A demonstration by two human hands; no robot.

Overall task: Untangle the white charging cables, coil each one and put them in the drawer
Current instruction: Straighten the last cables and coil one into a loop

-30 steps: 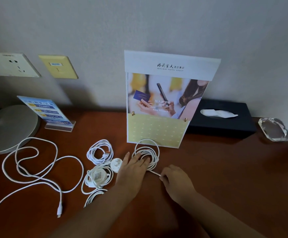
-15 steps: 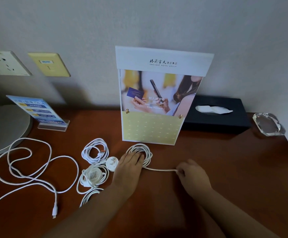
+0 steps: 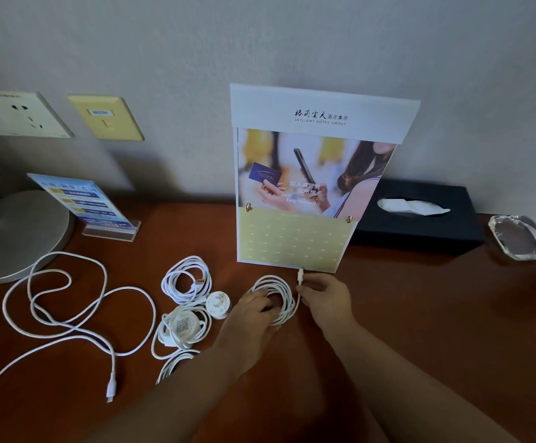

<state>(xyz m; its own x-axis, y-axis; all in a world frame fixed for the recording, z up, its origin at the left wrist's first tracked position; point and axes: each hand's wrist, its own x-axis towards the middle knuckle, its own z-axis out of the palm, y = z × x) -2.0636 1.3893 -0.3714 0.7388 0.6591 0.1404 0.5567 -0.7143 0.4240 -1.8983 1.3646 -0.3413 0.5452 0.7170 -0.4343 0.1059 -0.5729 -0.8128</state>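
Right hand (image 3: 324,298) has swung round to the foot of the sign (image 3: 308,187), pinching the plug (image 3: 300,276); left hand (image 3: 250,311) presses flat on the coil (image 3: 274,280), which lies on the desk (image 3: 420,314) just before it.

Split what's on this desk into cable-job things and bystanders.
Job: coiled cable, pressed down by the left hand, its end pinched by the right hand; loose cable; orange-tipped coil; round charger with its cord; round plug.
Lying about: hotel sign; tissue box; glass dish; blue card stand; lamp base.
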